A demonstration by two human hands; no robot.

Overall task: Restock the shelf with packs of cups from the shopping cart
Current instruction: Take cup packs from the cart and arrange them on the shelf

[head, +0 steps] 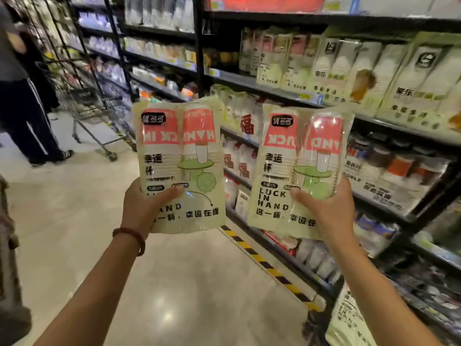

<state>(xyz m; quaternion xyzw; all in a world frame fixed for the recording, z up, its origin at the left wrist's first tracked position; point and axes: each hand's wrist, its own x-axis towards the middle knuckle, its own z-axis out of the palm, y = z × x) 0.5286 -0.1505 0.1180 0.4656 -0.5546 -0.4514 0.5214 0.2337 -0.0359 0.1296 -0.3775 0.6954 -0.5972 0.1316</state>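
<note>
I hold two identical packs of cups upright in front of me, each a clear bag with pink-banded white cups and green print. My left hand [143, 208] grips the bottom of the left pack [178, 156], thumb across its front. My right hand [324, 208] grips the lower part of the right pack [299, 166] the same way. Both packs hang in the aisle, just left of the black shelf [274, 92] that carries similar cup packs [349, 71]. A shopping cart [89, 106] stands far back on the left.
A person in dark trousers [27, 121] stands by the cart at the left. Yellow-black tape [264, 263] runs along the shelf's foot on the shiny floor. Lower shelves hold more bagged goods. Another pack [349, 323] leans at the bottom right.
</note>
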